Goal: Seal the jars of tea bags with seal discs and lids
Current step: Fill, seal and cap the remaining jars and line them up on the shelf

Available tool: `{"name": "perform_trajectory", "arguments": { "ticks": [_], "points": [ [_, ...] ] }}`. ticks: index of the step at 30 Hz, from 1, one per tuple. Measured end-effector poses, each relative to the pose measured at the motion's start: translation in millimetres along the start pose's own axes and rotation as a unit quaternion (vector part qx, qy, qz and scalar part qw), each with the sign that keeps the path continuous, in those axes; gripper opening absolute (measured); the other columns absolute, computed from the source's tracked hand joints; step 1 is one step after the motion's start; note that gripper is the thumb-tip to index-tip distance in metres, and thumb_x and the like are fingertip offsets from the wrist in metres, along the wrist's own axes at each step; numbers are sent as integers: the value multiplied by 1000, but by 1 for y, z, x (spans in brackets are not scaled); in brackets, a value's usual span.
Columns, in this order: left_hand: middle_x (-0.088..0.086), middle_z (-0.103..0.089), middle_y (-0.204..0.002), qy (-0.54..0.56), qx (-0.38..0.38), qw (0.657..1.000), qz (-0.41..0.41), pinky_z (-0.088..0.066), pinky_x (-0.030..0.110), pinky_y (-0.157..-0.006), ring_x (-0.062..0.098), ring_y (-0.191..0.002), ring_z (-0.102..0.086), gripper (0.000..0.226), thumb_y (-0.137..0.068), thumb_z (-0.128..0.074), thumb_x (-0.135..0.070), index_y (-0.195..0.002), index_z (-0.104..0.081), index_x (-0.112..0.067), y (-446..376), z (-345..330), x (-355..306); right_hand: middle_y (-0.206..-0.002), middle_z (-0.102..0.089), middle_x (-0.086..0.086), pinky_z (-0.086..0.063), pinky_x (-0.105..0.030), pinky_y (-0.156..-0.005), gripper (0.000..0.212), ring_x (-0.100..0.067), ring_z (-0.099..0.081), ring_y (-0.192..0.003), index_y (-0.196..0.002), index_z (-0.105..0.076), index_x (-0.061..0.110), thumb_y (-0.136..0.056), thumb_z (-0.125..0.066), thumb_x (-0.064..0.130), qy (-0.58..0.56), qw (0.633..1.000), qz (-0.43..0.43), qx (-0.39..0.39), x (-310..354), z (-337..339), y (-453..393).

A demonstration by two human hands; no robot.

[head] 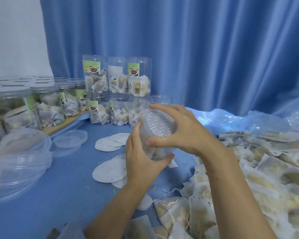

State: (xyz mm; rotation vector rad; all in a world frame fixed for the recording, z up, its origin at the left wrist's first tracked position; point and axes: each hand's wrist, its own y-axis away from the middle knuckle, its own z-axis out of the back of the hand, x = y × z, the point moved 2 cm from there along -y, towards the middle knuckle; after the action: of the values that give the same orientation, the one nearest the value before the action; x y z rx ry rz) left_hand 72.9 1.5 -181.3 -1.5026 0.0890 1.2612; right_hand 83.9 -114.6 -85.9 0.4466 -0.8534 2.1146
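Both hands, left hand (141, 163) and right hand (181, 130), grip the jar (155, 145), its seal disc (160, 124) flush to the rim.

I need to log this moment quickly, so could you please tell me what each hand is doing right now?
Left hand: grips the body of the jar.
Right hand: fingers curled over the jar's mouth, at the seal disc.

Both hands, left (141, 163) and right (183, 130), grip a tilted jar (154, 149) capped by a seal disc (160, 124).
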Motion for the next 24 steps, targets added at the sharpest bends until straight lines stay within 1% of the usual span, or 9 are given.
{"name": "perform_trajectory", "arguments": {
  "ticks": [4, 6, 8, 10, 14, 18, 20, 22, 24],
  "points": [
    [8, -47, -138, -134, -80, 974, -163, -33, 56, -105, 25, -128, -42, 87, -66, -69, -50, -135, -42, -3, -10, 15, -2, -142, -28, 17, -29, -26, -102, 104, -8, -25, -131, -129, -24, 65, -55, -88, 34, 19, 997, -1, 70, 3, 3, 4],
    [15, -48, -138, -208, -98, 949, -216, -27, 55, -108, 32, -129, -43, 82, -78, -50, -63, -135, -42, -4, -15, 21, 0, -138, -33, 17, -35, -28, -103, 108, -6, -33, -127, -129, -20, 65, -53, -90, 35, 0, 995, -13, 94, 2, 2, 6],
    [14, -49, -137, -239, -122, 930, -249, -24, 54, -110, 34, -129, -44, 68, -84, -52, -54, -135, -37, -11, -18, 27, 6, -126, -43, 24, -43, -31, -101, 94, -4, -42, -125, -129, -26, 66, -60, -85, 41, -98, 990, -34, 96, 0, 0, 7],
    [14, -50, -137, -257, -131, 920, -264, -23, 54, -110, 35, -128, -44, 77, -69, -72, -31, -134, -35, -13, -19, 29, 9, -121, -53, 17, -53, -35, -92, 81, -6, -51, -120, -129, -29, 65, -67, -77, 45, -183, 979, -64, 67, -7, -1, 7],
    [14, -51, -136, -265, -108, 918, -274, -23, 52, -110, 34, -129, -44, 80, -63, -74, -23, -133, -35, -13, -16, 29, 13, -126, -55, 4, -56, -31, -84, 93, -7, -60, -106, -143, -27, 44, -68, -80, 35, -211, 969, -108, 65, -24, -6, 6],
    [13, -49, -138, -248, -59, 930, -264, -21, 52, -112, 33, -131, -42, 89, -56, -77, -21, -134, -34, -13, -17, 28, 16, -132, -37, 17, -41, -15, -95, 98, 4, -39, -122, -126, -35, 52, -55, -88, 10, -72, 993, -7, 92, -26, -3, 7],
    [11, -48, -138, -246, -49, 935, -249, -22, 51, -111, 33, -130, -43, 94, -51, -78, -19, -134, -34, -13, -16, 26, 18, -132, -30, 20, -34, -3, -91, 99, 10, -29, -123, -119, -33, 54, -52, -83, 0, -22, 994, 37, 99, -22, -8, 4],
    [9, -48, -139, -236, -42, 944, -227, -22, 51, -111, 32, -129, -44, 97, -48, -80, -19, -135, -38, -11, -15, 26, 20, -130, -28, 21, -34, -5, -90, 100, 5, -29, -122, -114, -31, 57, -50, -81, -1, 17, 994, 65, 88, -17, -15, 0],
    [9, -47, -139, -227, -36, 950, -210, -20, 49, -112, 31, -129, -43, 96, -49, -82, -20, -136, -43, -7, -14, 28, 23, -129, -31, 19, -35, -10, -92, 97, 4, -34, -118, -117, -32, 58, -49, -85, 13, 36, 995, 64, 66, -15, -21, -1]
  ]
}}
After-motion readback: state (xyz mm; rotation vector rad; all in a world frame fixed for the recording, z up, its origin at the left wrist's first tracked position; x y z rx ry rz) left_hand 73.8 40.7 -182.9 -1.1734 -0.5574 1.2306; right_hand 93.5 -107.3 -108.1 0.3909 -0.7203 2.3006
